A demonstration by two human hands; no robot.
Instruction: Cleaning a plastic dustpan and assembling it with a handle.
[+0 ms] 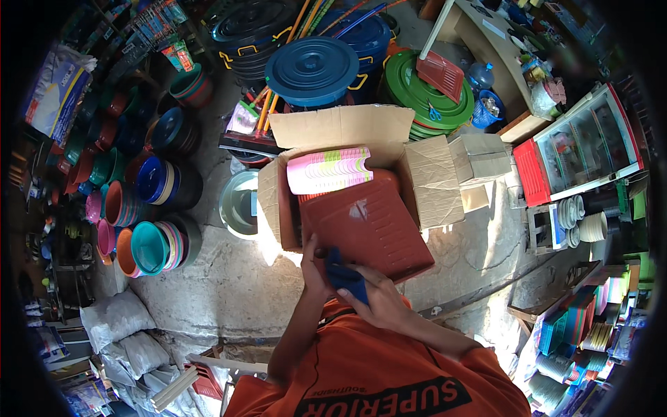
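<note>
Head view is showing a person in an orange shirt [347,365] working at an open cardboard box [431,181] on a grey concrete floor [208,295]. A red ridged plastic pan [368,233] (by its shape it is looking like a dustpan) is being held tilted over the near side of the box, covering part of the opening. The left fingers [310,247] are closing round the pan's near left corner, with the thumb lying on its face. The right fingers [372,276] are bunching a dark blue cloth [344,278] and are pressing it to the pan's near edge, on the side of the box toward the person. Inside the box, a nested stack of pink and lime plastic pieces [330,171] is sitting beyond the pan. The box's flaps are folding outward.

Just left of the box, a pale round basin [236,208] is standing on the floor; farther left of it, nested coloured basins [149,248] are lying tipped on their sides. Beyond the box, a dark blue lidded bin [311,69] is standing, and beyond its right side a stack of green lids [403,87] is carrying another red pan [440,76] and blue-handled scissors [434,111].
</note>
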